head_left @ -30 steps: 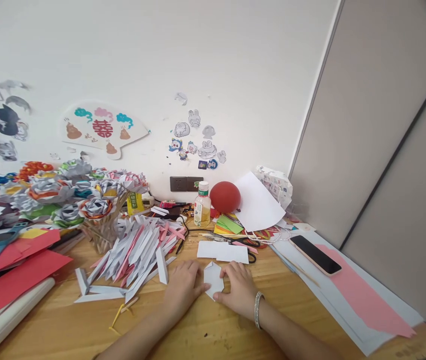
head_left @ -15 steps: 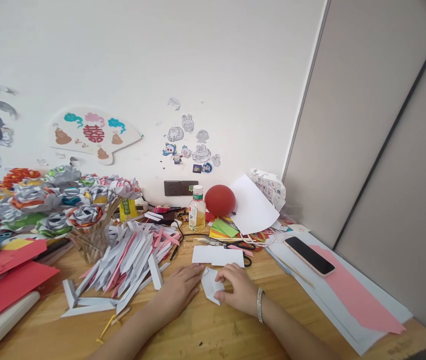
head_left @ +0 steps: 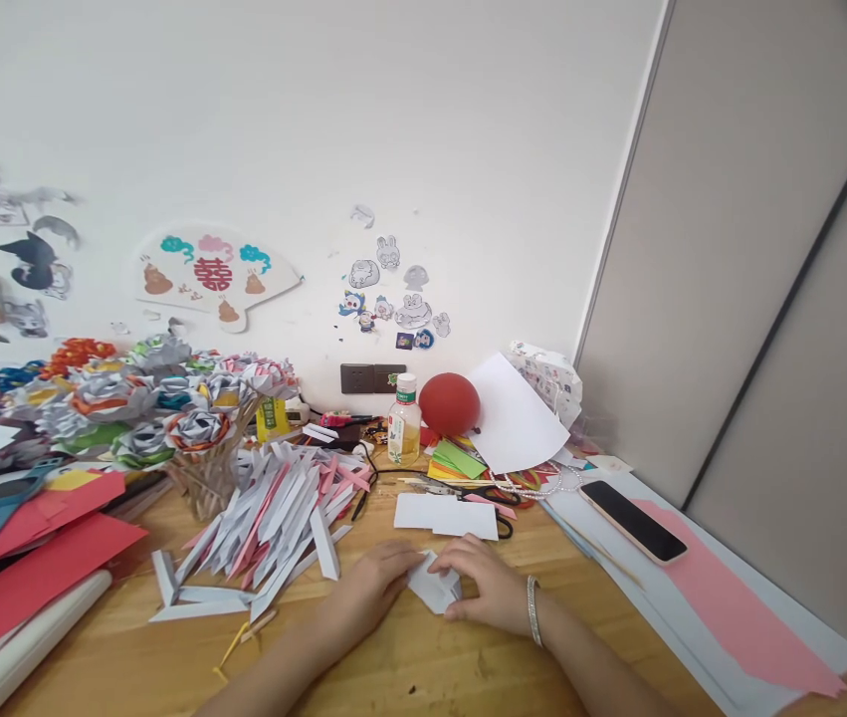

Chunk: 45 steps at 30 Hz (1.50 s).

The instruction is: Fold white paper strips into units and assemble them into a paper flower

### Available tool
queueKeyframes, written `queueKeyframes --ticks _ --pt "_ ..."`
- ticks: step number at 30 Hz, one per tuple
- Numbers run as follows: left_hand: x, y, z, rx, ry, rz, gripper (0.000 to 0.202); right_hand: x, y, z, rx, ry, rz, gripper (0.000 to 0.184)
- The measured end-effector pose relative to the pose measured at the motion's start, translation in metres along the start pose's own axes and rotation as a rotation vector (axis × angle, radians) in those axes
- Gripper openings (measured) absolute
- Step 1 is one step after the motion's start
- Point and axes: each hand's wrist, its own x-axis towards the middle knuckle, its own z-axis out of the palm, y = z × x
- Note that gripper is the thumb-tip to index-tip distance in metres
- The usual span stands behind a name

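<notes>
A small folded piece of white paper (head_left: 432, 585) lies on the wooden table between my two hands. My left hand (head_left: 372, 592) is at its left side, with slightly bent fingers over the paper's edge and the thumb low beside it. From the right, my right hand (head_left: 489, 590), with a silvery bracelet on the wrist, grips the paper between curled fingers and thumb. Its fingertips cover part of the paper's upper and right edges. Just beyond the hands are flat white paper pieces (head_left: 445, 516), lying over a pair of scissors (head_left: 504, 528).
Folded paper strips (head_left: 281, 523) are heaped on the left, before paper flowers (head_left: 158, 398). Red sheets (head_left: 57, 568) lie at far left. A bottle (head_left: 403, 423) and red balloon (head_left: 450, 404) stand at the back. A phone (head_left: 633, 522) rests on paper at right.
The view has swung slightly left, so everything appears further right. My left fingertips now overlap the paper's edge more, and my right fingers have shifted slightly on the paper.
</notes>
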Motion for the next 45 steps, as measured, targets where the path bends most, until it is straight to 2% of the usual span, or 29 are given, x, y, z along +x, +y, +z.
queueKeyframes --ticks 6,9,13,17,21,24,27,32,38,45 --pt "-0.003 -0.009 0.003 0.019 -0.006 -0.065 0.031 0.002 0.004 -0.001 -0.02 0.085 0.041 0.05" --pt "-0.003 -0.011 0.005 0.073 -0.012 0.0 0.02 0.0 0.005 -0.004 -0.11 0.118 0.052 0.037" --pt "-0.001 -0.003 0.0 0.176 -0.068 0.026 0.029 -0.002 0.008 -0.008 -0.245 0.087 -0.005 0.017" --pt "-0.001 0.002 -0.004 0.227 -0.089 0.02 0.029 -0.002 0.007 -0.008 -0.325 0.042 -0.024 0.011" --pt "-0.001 -0.003 -0.002 0.314 -0.097 0.151 0.028 0.0 0.004 -0.006 -0.383 0.027 -0.029 0.004" --pt "-0.001 -0.006 0.0 0.334 -0.062 0.184 0.026 0.001 0.002 -0.006 -0.403 0.043 -0.051 0.006" --pt "-0.001 -0.007 0.004 0.352 -0.029 0.159 0.026 0.0 0.0 -0.005 -0.409 0.07 -0.06 0.009" --pt "-0.001 -0.001 0.006 0.419 -0.04 0.109 0.026 -0.002 -0.001 -0.002 -0.432 0.108 -0.074 0.009" --pt "0.001 0.007 0.005 0.311 -0.024 -0.021 0.026 -0.003 -0.001 0.001 -0.414 0.108 -0.043 0.003" --pt "0.008 0.009 0.01 0.266 -0.007 -0.206 0.021 0.002 0.007 0.012 -0.22 0.225 0.168 0.013"
